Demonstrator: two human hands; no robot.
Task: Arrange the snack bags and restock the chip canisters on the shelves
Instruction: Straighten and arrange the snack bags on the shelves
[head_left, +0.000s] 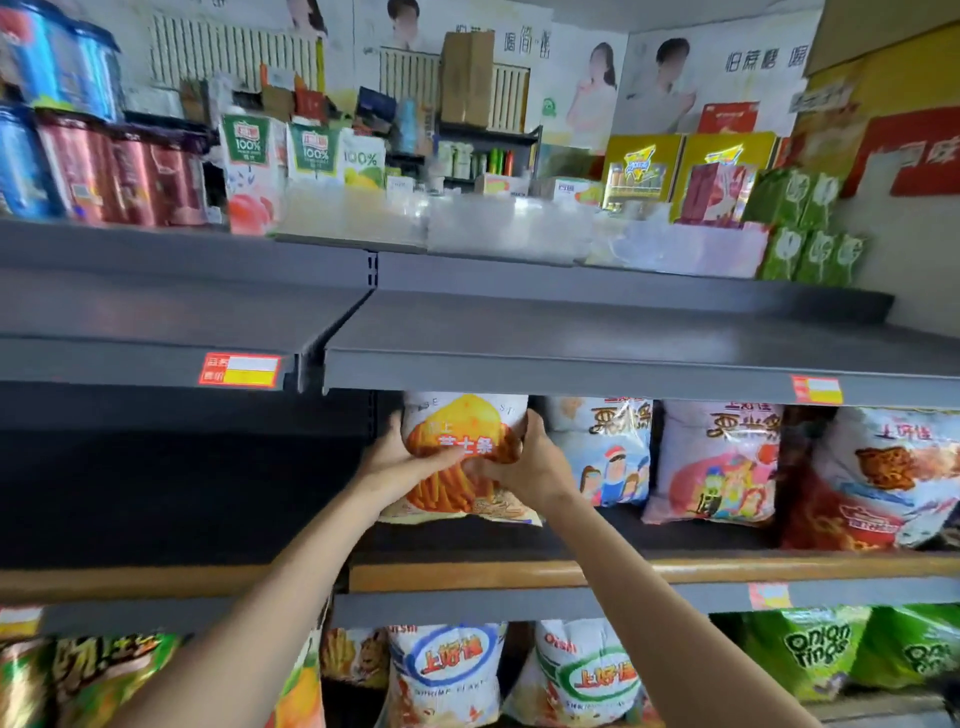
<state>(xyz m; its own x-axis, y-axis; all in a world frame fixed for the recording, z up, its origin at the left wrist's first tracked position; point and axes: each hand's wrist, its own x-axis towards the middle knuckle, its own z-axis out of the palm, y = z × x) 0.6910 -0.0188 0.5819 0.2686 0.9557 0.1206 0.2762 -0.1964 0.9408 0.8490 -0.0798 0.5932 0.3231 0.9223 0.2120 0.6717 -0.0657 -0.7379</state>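
Note:
A white and orange snack bag (464, 423) with a picture of fried sticks stands upright on the middle shelf (675, 569), at the left end of a row of bags. My left hand (397, 457) grips its left side, fingers curled across the front. My right hand (524, 465) grips its right side, thumb up along the edge. To its right stand a white and blue bag (605, 452), a pink bag (719, 462) and a red bag (878, 483). Blue and red canisters (78, 135) are stacked on the top shelf at far left.
The grey shelf above (597, 338) is bare, with price tags (241, 370) on its lip. The middle shelf's left section (171, 493) is dark and holds nothing. Juice cartons (306, 153) and boxes sit on top. More snack bags (447, 670) fill the bottom shelf.

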